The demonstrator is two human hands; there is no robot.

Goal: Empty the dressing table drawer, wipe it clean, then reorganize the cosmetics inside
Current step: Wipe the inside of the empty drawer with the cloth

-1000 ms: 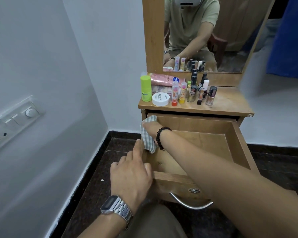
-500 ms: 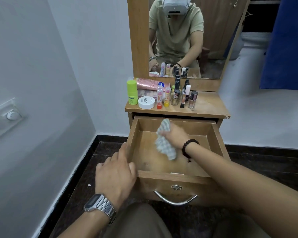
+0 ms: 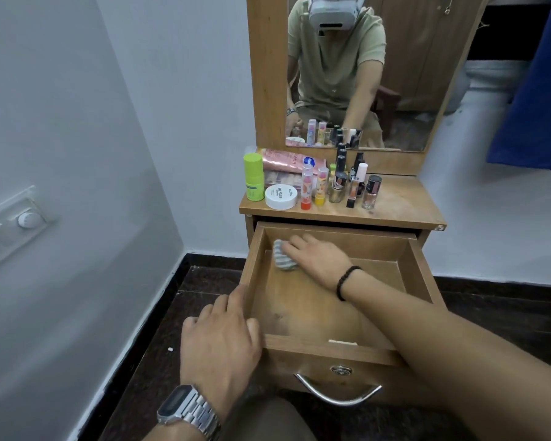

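A: So, cloth (image 3: 283,258)?
B: Under right hand (image 3: 318,260), fingers flat, pressing it into drawer (image 3: 422,268) far-left corner.
A: Unwiped floor?
B: Ran nearward and right of it. Left hand (image 3: 221,340) braced on rim, farther off.

Home bedroom corner: brown wooden dressing table with mirror (image 3: 363,74), cosmetics bottles (image 3: 318,186) on its surface, white wall switchboard (image 3: 10,224).

A mirror (image 3: 363,74) in a wooden frame (image 3: 266,74) stands against the white wall (image 3: 188,90). On the left wall sits a switch panel (image 3: 10,218) with a round dial (image 3: 28,219) — pale like the paint. Dark speckled floor tiles (image 3: 172,329) run below a black skirting (image 3: 213,259); a blue cloth (image 3: 535,100) hangs at right.
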